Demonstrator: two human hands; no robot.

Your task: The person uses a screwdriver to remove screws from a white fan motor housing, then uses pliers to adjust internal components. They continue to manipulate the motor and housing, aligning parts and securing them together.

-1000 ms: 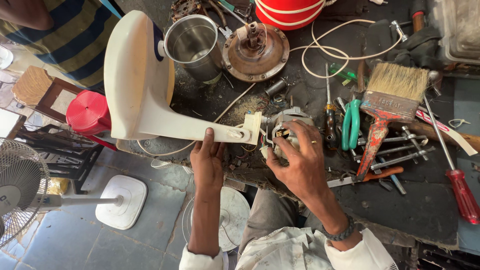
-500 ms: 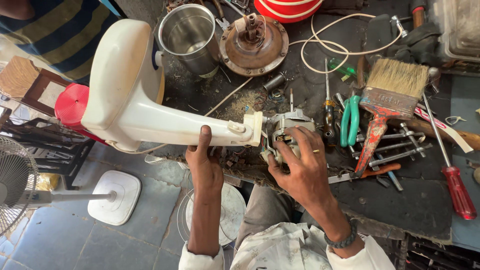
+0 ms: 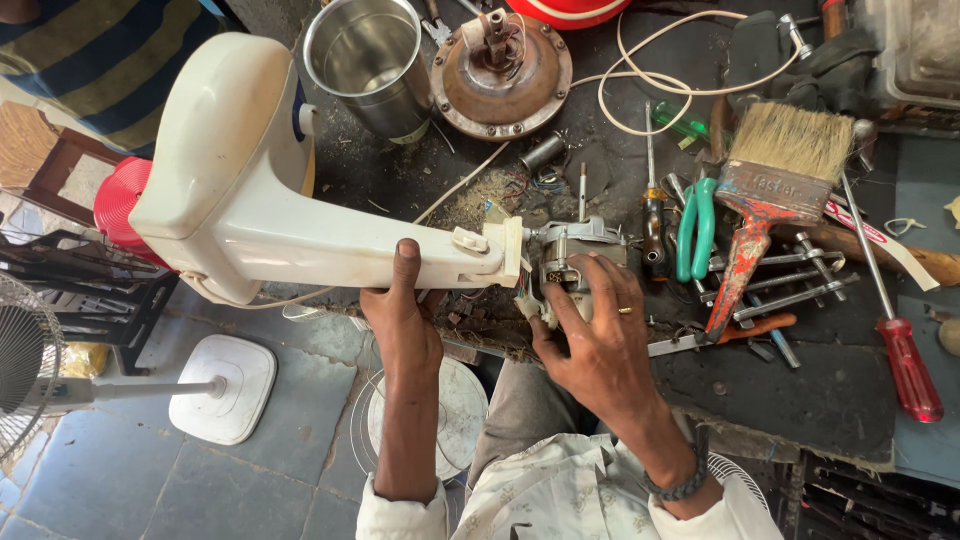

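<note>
Left hand (image 3: 402,325) wrapped under the narrow neck of the cream appliance body (image 3: 240,190), thumb up on its side, gripping it and holding it level out past the near edge of the workbench (image 3: 800,400). Big rounded end of the body hanging off the bench's left side, over the floor.

Right hand (image 3: 600,345) closed around the small motor (image 3: 575,255), fingers curled over the top & front, ring showing. Motor butted against the square end of the neck, touching; loose wires poking out between the two, near the bench's front edge.

On the bench beyond: steel cup (image 3: 370,60) at the far edge, rusty round disc (image 3: 500,70) just beside it, white cable looping to the right. Green-handled pliers (image 3: 693,225) & paintbrush (image 3: 775,190) w/ red-stained handle right of the motor, red-handled screwdriver (image 3: 905,365) toward the right edge. Standing fan (image 3: 60,370) down on the floor, left.

Risks, as judged: heavy end unsupported, so a slack left grip prob. lets the body tip & drop to the floor. Wires could get pinched or torn if motor & neck twist apart. Clutter close by, so an elbow swing could knock the cup or tools off.
</note>
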